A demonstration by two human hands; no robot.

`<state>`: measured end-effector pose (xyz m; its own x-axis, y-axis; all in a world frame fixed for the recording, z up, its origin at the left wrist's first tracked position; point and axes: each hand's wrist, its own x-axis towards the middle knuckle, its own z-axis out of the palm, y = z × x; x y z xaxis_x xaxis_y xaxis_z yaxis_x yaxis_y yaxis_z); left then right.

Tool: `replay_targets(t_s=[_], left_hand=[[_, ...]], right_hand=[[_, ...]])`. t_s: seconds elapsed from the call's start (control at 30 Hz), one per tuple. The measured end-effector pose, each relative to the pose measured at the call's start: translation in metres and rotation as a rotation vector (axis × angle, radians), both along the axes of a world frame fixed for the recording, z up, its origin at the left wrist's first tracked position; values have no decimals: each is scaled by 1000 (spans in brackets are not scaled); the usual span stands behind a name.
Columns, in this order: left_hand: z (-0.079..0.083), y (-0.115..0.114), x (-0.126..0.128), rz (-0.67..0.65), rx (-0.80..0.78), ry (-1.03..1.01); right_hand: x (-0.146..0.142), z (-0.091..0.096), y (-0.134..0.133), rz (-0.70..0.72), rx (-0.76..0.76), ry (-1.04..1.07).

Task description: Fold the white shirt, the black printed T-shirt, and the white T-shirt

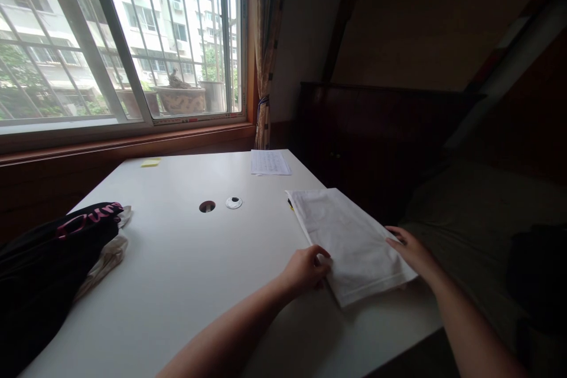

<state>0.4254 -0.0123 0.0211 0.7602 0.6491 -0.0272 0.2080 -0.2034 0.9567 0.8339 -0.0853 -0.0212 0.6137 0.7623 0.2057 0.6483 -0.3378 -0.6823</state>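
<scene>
A folded white cloth (pixel 354 242) lies at the right side of the white table, its near end tilted slightly up from the surface. At its far left corner a small black and yellow bit shows from beneath. My left hand (pixel 308 267) is closed on the left edge of the cloth, thumb on top and fingers curled at the border. On the opposite edge, my right hand (pixel 411 251) grips the cloth between thumb and fingers; some of its fingers are hidden under the fabric.
A black garment (pixel 48 260) with pink lettering lies heaped over pale fabric (pixel 108 254) on the left of the white table (pixel 186 277). Printed papers (pixel 270 162) and yellow sticky notes (pixel 150 162) lie at the far edge. A round hole (pixel 207 207) has its cover (pixel 234 203) beside it.
</scene>
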Motion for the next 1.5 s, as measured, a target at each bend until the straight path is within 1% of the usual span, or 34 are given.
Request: replay_targets(t_s=[0.13,0.27,0.3,0.37,0.43,0.47,0.53,0.6,0.63,0.7,0.77,0.8,0.87,0.9,0.97,1.03,1.13,1.23,1.37,1.5], left_hand=[[-2,1,-2,26,121,19],[-6,11,-5,158,291,35],[-7,15,-7,185,339,39],[-10,22,-11,199,482,79],[-12,27,-14,172,656,162],[-14,28,-15,150,730,210],[-16,29,-15,111,797,269],[-19,28,-14,88,797,271],[-20,27,-13,84,790,260],[-21,25,-13,85,775,234],[-21,23,-14,93,763,210],[-21,22,-14,100,755,194],[-21,20,-15,125,733,155],[-21,20,-16,147,718,134],[-21,21,-17,212,677,94],[-22,26,-18,308,621,51],[-23,36,-19,477,511,-29],[-23,46,-20,609,386,-112],[-22,53,-21,684,262,-212],[-21,54,-21,734,191,-286]], right_hand=[[8,2,3,-16,13,-44],[10,-3,0,-32,14,-56],[10,-5,-2,-41,12,-64],[8,-9,-5,-63,0,-99],[2,-9,-7,-81,-40,-175],[-2,-8,-7,-94,-70,-246],[-15,-2,-5,-124,-126,-450],[-33,7,2,-124,-134,-657],[-43,12,8,-93,-114,-729],[-67,20,27,45,-50,-780],[-94,27,53,213,-9,-757],[-109,30,67,291,-18,-732],[-139,35,97,416,-93,-674],[-154,37,112,453,-152,-642],[-183,38,136,499,-291,-583],[-207,37,154,528,-340,-566],[-230,34,165,547,-345,-573],[-238,33,164,562,-361,-612],[-240,36,160,579,-389,-661],[-244,35,157,576,-358,-674]])
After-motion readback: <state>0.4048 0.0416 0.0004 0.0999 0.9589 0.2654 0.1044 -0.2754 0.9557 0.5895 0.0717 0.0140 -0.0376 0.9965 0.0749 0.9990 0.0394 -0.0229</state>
